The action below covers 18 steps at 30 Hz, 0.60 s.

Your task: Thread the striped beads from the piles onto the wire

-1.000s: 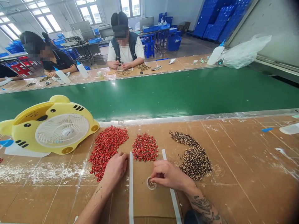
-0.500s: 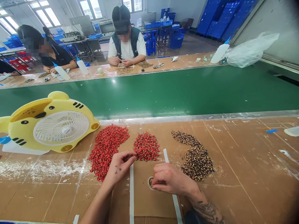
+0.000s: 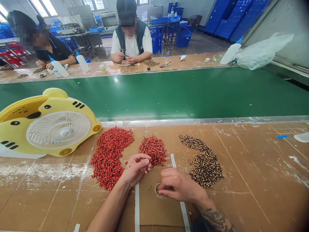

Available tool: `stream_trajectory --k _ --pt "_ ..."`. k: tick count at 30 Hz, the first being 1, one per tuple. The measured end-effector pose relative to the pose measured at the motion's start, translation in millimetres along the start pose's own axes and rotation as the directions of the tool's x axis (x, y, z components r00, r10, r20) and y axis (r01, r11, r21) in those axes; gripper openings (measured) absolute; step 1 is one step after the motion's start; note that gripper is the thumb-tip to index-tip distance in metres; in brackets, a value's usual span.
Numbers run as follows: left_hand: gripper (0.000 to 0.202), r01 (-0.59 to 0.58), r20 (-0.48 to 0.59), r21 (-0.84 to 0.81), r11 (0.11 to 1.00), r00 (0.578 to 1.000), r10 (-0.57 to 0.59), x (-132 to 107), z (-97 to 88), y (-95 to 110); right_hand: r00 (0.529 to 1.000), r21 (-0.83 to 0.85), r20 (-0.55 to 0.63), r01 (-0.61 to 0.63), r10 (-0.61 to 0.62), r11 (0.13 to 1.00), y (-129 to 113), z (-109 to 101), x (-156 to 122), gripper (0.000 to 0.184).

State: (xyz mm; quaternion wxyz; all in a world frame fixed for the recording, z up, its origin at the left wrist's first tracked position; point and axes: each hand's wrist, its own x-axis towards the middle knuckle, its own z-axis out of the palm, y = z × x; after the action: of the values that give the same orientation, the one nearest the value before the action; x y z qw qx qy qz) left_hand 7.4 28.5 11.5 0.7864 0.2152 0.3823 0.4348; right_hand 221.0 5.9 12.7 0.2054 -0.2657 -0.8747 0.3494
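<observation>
Head view:
- A yellow animal-shaped fan [image 3: 58, 130] is sitting far left.
- The left hand [image 3: 136, 169] is hovering beside the red beads [image 3: 153, 150], fingertips [image 3: 146, 159] pinching narrowly on something too small to tell.
- The right hand [image 3: 180, 186] is curling over a small ring [image 3: 157, 190] on cardboard [image 3: 166, 212], its grip unclear.
- Brown beads [image 3: 206, 169] are lying right.

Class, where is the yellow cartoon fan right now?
In the head view, the yellow cartoon fan sits at left, beside the red bead pile, in front of the green conveyor belt.

Rough matt cardboard sheet [image 3: 161, 209], glossy red beads [image 3: 108, 158], smooth yellow plastic fan housing [image 3: 55, 103].
</observation>
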Motion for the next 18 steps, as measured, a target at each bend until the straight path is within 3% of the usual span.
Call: stream_trajectory --k 4,11,18 --pt "0.021 -0.018 0.036 -0.035 0.999 0.999 0.019 -1.9 -1.1 -1.8 0.999 -0.022 -0.023 -0.037 0.036 0.999 -1.8 -5.6 1.6 0.017" --pt "0.029 0.053 -0.045 -0.051 0.997 0.997 -0.055 -2.1 -0.1 -0.1 0.999 -0.031 0.035 -0.030 0.032 0.999 -1.2 -4.2 0.4 0.019" --pt "0.022 0.001 -0.023 -0.053 0.999 1.000 -0.002 -1.5 -1.8 -2.0 1.000 -0.086 -0.010 -0.022 0.021 0.996 -0.2 -3.2 0.6 0.021"
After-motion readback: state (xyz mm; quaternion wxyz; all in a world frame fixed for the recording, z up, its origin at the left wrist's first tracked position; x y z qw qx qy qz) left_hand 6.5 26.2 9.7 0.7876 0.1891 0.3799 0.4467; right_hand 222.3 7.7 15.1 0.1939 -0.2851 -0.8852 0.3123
